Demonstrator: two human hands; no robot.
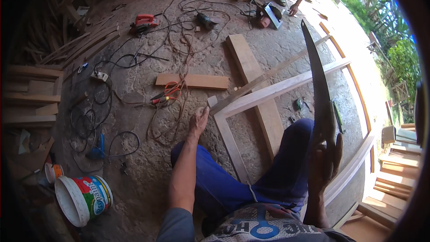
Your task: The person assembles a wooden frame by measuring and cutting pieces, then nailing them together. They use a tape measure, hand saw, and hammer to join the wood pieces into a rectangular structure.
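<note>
My right hand (330,159) is wrapped round the handle of a handsaw (319,85), its long dark blade raised upright with the tip pointing away from me. My left hand (199,120) is closed at the near left corner of a wooden frame (268,93), with a small pale piece of wood (212,101) at its fingertips. A thin wooden strip (264,77) lies slantwise along the frame, its near end by that hand. One side of the frame reaches between my knees. The saw blade is apart from the wood.
A thick plank (251,62) lies under the frame, with a shorter board (197,81) and red-handled pliers (162,98) to its left. Cords tangle around a red power tool (145,23) and a grinder (206,21). A paint bucket (76,201) stands lower left. Another person (293,9) crouches far ahead.
</note>
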